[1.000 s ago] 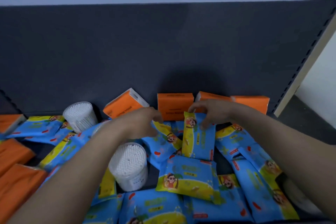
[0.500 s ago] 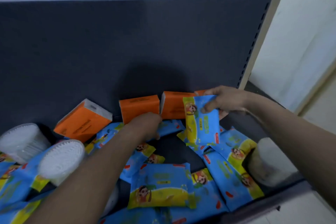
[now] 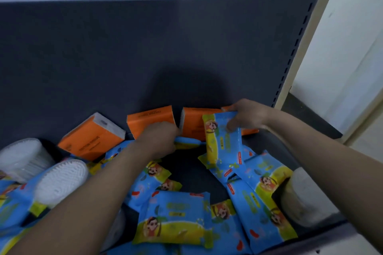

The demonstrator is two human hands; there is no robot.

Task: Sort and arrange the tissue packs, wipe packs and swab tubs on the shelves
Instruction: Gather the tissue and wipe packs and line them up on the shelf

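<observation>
My right hand [image 3: 247,117] pinches the top edge of a blue and yellow wipe pack [image 3: 222,141], held upright in front of the orange tissue packs [image 3: 192,122] at the back of the shelf. My left hand [image 3: 159,139] reaches into the pile and grips the end of another blue wipe pack [image 3: 188,143] lying flat. More orange tissue packs [image 3: 93,136] stand along the dark back panel. Several blue wipe packs [image 3: 176,217] lie loose across the shelf. White swab tubs [image 3: 62,180] sit at the left, and one swab tub [image 3: 304,198] at the right.
The dark shelf back panel [image 3: 145,58] rises behind the goods. A slotted upright [image 3: 296,47] and cream post bound the shelf on the right, with a white wall beyond. The shelf's front lip [image 3: 323,236] runs along the lower right.
My right hand has carried its wipe pack to the right and up against the orange tissue packs. My left hand has gone deeper into the pile and closed on a flat wipe pack.
</observation>
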